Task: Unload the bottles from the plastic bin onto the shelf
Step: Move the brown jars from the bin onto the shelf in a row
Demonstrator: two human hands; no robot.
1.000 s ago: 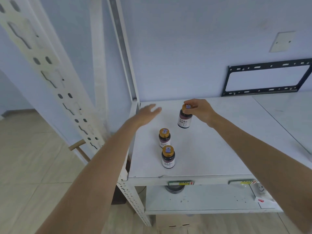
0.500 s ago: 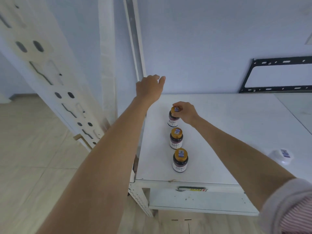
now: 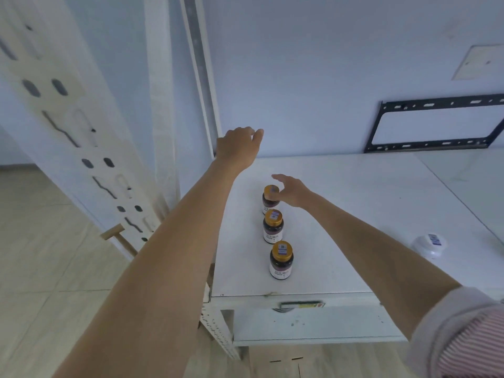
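Note:
Three dark bottles with gold caps stand upright in a row on the white shelf (image 3: 354, 203): the far bottle (image 3: 270, 199), the middle bottle (image 3: 273, 226) and the near bottle (image 3: 281, 260). My right hand (image 3: 290, 190) hovers just right of the far bottle's cap, fingers spread and loosened, holding nothing. My left hand (image 3: 238, 147) is raised near the shelf's back left corner beside the upright post, fingers loosely curled and empty. The plastic bin is out of view.
A white jar (image 3: 429, 244) with a blue label sits on the shelf at the right. Perforated white uprights (image 3: 81, 132) stand at the left. A black wall bracket (image 3: 433, 126) hangs behind the shelf. A lower shelf board (image 3: 313, 323) shows beneath.
My right hand set the third bottle down behind the other two and has let go of its cap. My left hand rose toward the back post.

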